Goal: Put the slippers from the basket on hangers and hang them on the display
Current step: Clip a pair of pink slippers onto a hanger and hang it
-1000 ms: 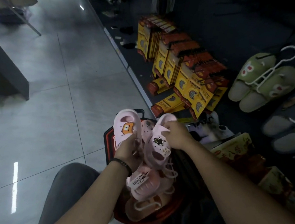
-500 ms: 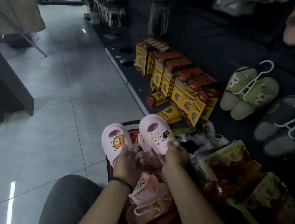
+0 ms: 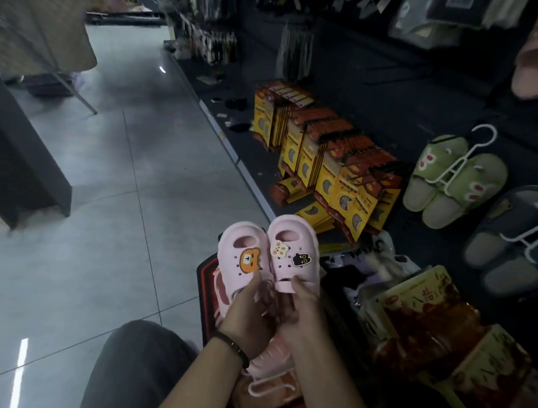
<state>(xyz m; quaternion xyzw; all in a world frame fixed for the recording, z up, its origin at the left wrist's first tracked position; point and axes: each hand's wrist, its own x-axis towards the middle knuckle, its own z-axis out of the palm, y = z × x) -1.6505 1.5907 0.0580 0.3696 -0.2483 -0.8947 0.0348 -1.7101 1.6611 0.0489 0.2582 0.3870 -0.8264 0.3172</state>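
Grey glossy tile floor (image 3: 118, 220): red basket (image 3: 204, 277) sits on it, beside the low black display shelf (image 3: 257, 172). Shelf carries yellow-orange packs (image 3: 332, 164) standing in rows, a few flat in front. Dark stand base (image 3: 11, 157) on the floor, left.

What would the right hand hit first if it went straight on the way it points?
Probably the stacked yellow-and-red card packets; the right hand and its pink foam charm slipper aim there, though depth is unclear.
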